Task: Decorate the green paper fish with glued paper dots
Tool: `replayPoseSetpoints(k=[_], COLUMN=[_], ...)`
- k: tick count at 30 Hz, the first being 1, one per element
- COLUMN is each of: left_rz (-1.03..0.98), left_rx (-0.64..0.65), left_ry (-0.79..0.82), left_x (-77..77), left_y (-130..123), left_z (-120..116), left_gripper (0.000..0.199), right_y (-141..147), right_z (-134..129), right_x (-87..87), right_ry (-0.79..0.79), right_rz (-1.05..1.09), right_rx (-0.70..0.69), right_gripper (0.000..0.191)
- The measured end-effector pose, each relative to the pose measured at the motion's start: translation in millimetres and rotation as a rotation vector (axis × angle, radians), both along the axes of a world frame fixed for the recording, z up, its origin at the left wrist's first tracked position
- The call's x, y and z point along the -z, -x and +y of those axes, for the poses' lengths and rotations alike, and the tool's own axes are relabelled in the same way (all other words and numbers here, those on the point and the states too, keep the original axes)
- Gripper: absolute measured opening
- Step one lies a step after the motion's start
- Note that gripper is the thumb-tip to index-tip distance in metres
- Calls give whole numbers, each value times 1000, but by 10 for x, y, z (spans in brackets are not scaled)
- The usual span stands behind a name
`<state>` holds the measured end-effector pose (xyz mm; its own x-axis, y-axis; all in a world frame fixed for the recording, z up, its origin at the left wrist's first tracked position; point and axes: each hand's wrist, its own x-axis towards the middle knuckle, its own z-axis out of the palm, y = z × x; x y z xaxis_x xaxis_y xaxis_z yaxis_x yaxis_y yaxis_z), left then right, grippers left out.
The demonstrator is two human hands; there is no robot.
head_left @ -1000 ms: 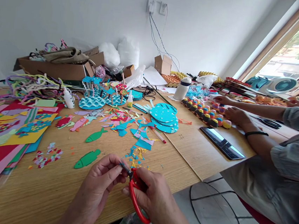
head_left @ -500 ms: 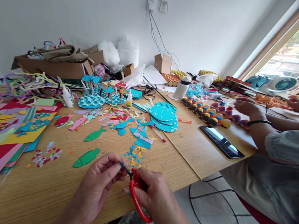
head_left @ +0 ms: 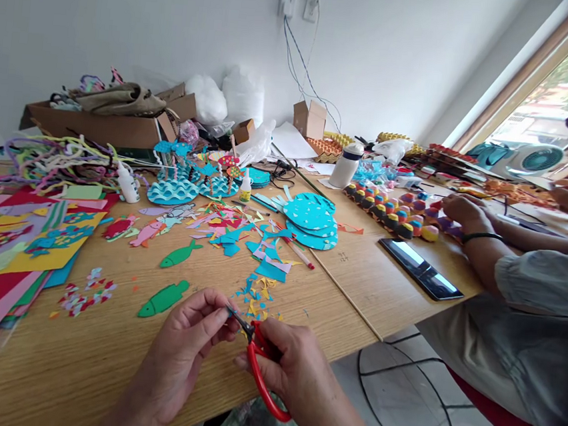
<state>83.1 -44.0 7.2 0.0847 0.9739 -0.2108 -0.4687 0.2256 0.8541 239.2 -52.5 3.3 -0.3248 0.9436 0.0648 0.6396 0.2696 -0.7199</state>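
My right hand [head_left: 284,360] is closed round the red handles of a pair of scissors [head_left: 263,386], whose dark blades point up and left. The blade tips reach the fingertips of my left hand [head_left: 196,338]. Those fingers are pinched together on something too small and too covered to name. Just beyond the blades lie tiny blue and yellow paper snippets [head_left: 257,299]. Two green paper fish, one nearer [head_left: 162,299] and one farther [head_left: 180,255], rest on the table left of the snippets. A ring of small red and white paper bits [head_left: 86,296] is farther left.
Coloured paper sheets [head_left: 23,261] are stacked at the left. Blue paper discs [head_left: 312,224], a thin wooden stick [head_left: 351,298] and a tablet [head_left: 420,269] lie to the right. A co-worker's hands [head_left: 465,214] are over painted egg-carton pieces [head_left: 398,214].
My hands and the scissors keep almost the same pose. The co-worker's nearer hand has shifted slightly left and lower over the egg-carton pieces.
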Motion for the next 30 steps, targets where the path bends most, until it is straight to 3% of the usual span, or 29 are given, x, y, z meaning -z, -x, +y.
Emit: replayPoseSetpoints(k=[12, 21, 25, 30], left_rz=[120, 189, 246, 381], left_rx=[66, 31, 12, -3], left_ry=[-25, -9, -12, -92], left_x=[7, 1, 2, -20], left_y=[42, 48, 29, -11], left_z=[23, 43, 59, 63], left_gripper=[11, 12, 14, 11], right_y=[-26, -81, -109, -42], right_z=[-6, 32, 72, 182], right_x=[25, -21, -52, -65], right_ry=[1, 22, 69, 186], right_rz=[-88, -132, 4, 415], right_rx=[4, 39, 90, 112], right_gripper=[32, 30, 24, 13])
